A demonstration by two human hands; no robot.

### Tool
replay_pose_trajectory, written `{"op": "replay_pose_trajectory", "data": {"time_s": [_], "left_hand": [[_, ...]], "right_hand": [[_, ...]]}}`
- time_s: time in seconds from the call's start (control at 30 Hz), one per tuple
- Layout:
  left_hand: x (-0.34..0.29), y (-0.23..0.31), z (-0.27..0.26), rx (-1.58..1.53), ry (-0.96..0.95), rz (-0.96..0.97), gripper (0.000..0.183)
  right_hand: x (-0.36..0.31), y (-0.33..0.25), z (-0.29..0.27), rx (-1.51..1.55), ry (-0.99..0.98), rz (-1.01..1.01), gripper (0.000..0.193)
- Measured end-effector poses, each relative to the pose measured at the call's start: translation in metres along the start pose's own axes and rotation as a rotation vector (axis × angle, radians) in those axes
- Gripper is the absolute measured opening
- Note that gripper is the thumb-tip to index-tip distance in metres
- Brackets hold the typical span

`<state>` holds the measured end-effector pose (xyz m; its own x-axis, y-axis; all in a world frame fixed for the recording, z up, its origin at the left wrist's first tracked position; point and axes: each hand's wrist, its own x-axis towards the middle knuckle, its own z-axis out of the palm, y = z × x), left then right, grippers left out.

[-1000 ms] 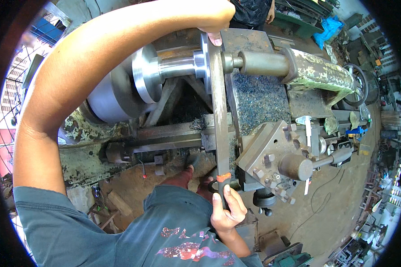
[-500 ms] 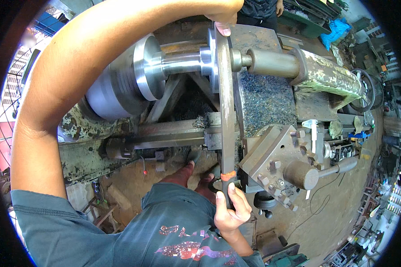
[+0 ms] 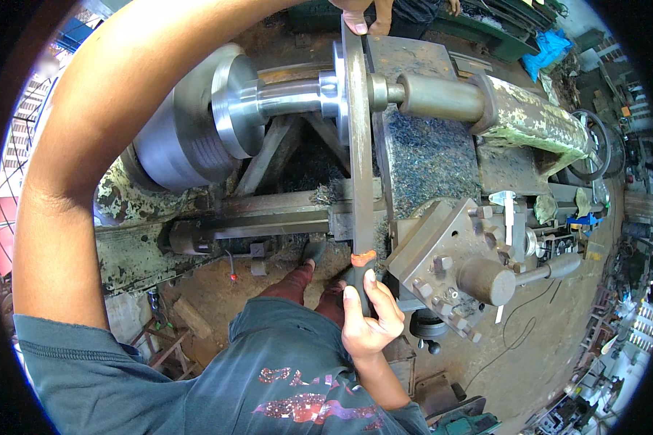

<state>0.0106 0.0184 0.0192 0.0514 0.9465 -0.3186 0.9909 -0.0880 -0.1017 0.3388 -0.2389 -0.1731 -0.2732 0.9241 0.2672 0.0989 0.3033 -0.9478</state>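
Lathe [image 3: 530,119], weathered and chip-strewn, carries a bright flanged workpiece [image 3: 290,98] between its blurred, apparently spinning chuck [image 3: 189,138] and the tailstock side. Across the workpiece's right-hand disc lies a long flat file [image 3: 361,174]; actual contact is hard to confirm. Right hand [image 3: 374,322] has its fingers closed around the file's dark handle; left hand [image 3: 359,18] grips the far tip, thumb on top, partly cut off by the frame. Good filing here likely wants light, even pressure, the file level, and forearm and sleeve clear of the chuck.
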Motion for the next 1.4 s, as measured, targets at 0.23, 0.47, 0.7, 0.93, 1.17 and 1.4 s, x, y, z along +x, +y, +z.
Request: {"op": "replay_pose_trajectory", "data": {"time_s": [0.23, 0.47, 0.7, 0.93, 1.17, 1.4], "left_hand": [[0.008, 0.004, -0.009, -0.007, -0.052, -0.08, 0.043], [-0.007, 0.014, -0.015, -0.006, -0.088, -0.08, 0.044], [-0.01, 0.02, -0.011, 0.01, -0.065, -0.069, 0.045], [-0.01, 0.011, 0.008, 0.069, -0.111, -0.069, 0.045], [-0.006, -0.006, 0.017, 0.082, -0.071, -0.068, 0.043], [-0.002, -0.016, 0.005, 0.042, -0.096, -0.062, 0.038]], "right_hand": [[0.003, 0.015, 0.003, 0.206, 0.013, 0.187, 0.035], [-0.021, 0.022, -0.005, 0.419, 0.054, 0.267, 0.039], [-0.032, 0.013, -0.03, 0.101, 0.026, 0.017, 0.041], [-0.032, 0.013, -0.021, 0.059, 0.01, -0.015, 0.04], [-0.019, 0.012, -0.006, 0.042, 0.007, -0.045, 0.041], [0.002, 0.007, 0.008, -0.036, 0.007, -0.096, 0.042]]}}
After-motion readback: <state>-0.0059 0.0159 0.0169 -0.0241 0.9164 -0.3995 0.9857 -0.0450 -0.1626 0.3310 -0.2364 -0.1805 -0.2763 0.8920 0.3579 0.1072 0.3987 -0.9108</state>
